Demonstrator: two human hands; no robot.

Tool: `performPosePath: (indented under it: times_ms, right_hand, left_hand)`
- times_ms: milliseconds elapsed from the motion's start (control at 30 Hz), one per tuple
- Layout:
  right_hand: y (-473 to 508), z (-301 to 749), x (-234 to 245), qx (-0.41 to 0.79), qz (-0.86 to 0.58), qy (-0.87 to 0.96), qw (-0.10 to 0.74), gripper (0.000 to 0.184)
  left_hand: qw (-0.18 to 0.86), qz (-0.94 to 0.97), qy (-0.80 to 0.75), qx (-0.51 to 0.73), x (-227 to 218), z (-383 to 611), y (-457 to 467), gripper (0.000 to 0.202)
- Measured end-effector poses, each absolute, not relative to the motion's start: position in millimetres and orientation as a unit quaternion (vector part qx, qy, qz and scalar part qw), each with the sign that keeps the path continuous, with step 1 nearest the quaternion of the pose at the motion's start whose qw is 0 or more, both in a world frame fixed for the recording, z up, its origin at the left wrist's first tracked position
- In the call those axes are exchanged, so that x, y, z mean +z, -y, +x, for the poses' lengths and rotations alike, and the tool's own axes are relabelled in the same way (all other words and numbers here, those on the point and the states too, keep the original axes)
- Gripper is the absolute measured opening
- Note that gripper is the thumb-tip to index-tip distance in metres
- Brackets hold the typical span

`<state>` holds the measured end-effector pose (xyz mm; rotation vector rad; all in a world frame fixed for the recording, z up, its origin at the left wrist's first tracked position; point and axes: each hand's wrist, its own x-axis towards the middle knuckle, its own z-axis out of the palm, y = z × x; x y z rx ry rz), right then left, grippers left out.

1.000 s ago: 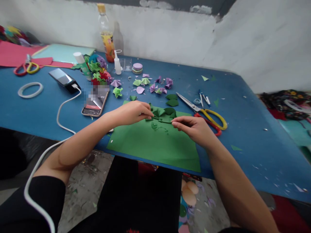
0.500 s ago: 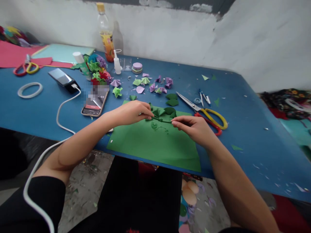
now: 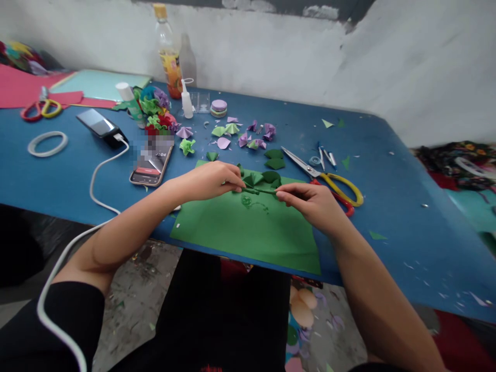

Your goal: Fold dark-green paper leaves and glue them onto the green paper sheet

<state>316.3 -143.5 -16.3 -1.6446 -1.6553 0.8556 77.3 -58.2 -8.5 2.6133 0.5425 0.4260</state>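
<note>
1. Over the far half of the green sheet (image 3: 240,232), the left hand (image 3: 219,181) pinches a slim dark green piece (image 3: 251,191) between thumb and fingers
2. Above the same sheet, toward its right side, the right hand (image 3: 310,201) pinches a thin green stick (image 3: 267,191) by one end, thumb and fingertip pressed on it
3. Between the hands, over the sheet, the slim piece and the stick seem to meet; whether they are joined, I cannot tell
4. At the sheet's far edge lie green cut-outs (image 3: 271,177), with a shiny patch (image 3: 246,201) on the sheet nearer in
5. Right of the sheet lie large scissors (image 3: 310,170); left, a phone (image 3: 153,165)
</note>
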Motion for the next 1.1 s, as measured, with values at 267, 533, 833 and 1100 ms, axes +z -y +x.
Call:
performPosePath:
  times_ms: [267,533,833,1100]
  right_hand:
    - [144.7,315.0,-15.2,0.348,-0.617,0.641,0.294,0.031]
    - [144.3,315.9,-15.9,0.356,-0.610,0.638,0.307,0.032]
    - [144.0,315.5,-15.5,0.344,-0.621,0.626,0.322,0.032]
    - [144.5,314.8,-14.3,0.379,-0.618,0.619,0.302,0.034]
  left_hand:
    - [0.221,0.944,-0.190,0.156,-8.7,77.2,58.1,0.020]
    - [0.225,0.943,-0.190,0.156,-8.9,77.6,58.8,0.020]
    - [0.224,0.943,-0.192,0.154,-8.7,77.8,59.1,0.020]
    - [0.218,0.945,-0.186,0.156,-10.1,77.5,58.7,0.020]
